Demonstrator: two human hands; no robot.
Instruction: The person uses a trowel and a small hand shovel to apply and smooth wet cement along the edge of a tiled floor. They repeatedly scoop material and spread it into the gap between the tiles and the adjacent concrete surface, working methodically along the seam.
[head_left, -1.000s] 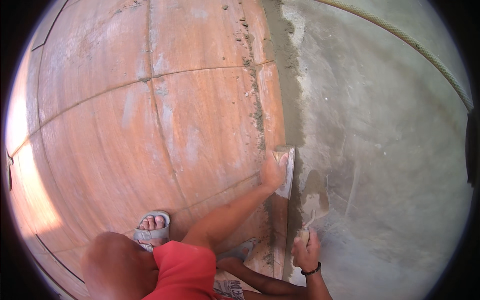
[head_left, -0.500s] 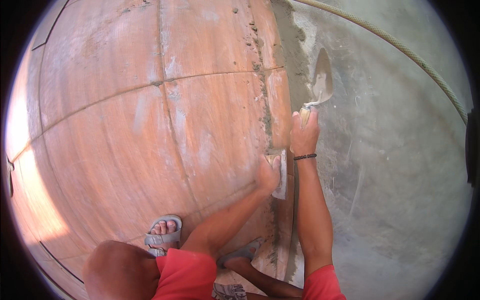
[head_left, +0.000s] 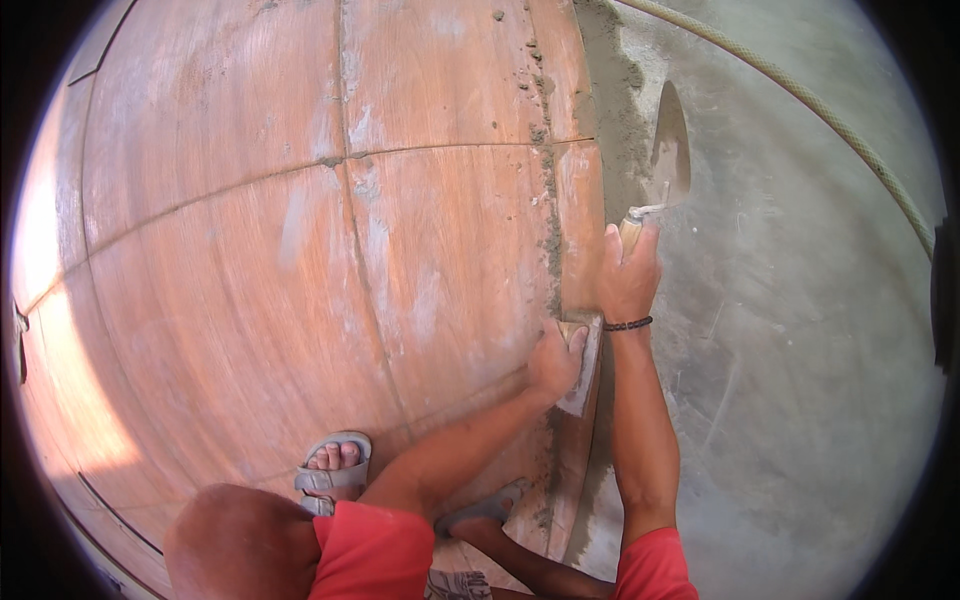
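Observation:
My left hand [head_left: 557, 362] grips the handle of a flat, rectangular finishing trowel [head_left: 582, 385], whose blade lies along the narrow tile strip [head_left: 580, 230] at the floor's edge. My right hand [head_left: 628, 278], with a dark bead bracelet at the wrist, is closed round the wooden handle of a pointed trowel [head_left: 672, 145]. Its blade points away from me, above the grey concrete, with some mortar on its lower part. Wet grey mortar [head_left: 615, 110] runs in a band along the strip's outer edge. Both hands are close together, the right slightly farther away.
Wood-look reddish tiles [head_left: 240, 290] cover the left side, with mortar crumbs [head_left: 548, 190] along one joint. Smooth grey concrete [head_left: 800, 400] spreads to the right, crossed by a braided hose [head_left: 780, 75] at the far right. My sandalled foot [head_left: 335, 465] rests on the tiles.
The whole view has shifted, so the tiles sit farther right. The pointed trowel has moved slightly away and its blade has turned. The finishing trowel has slid a little nearer along the strip.

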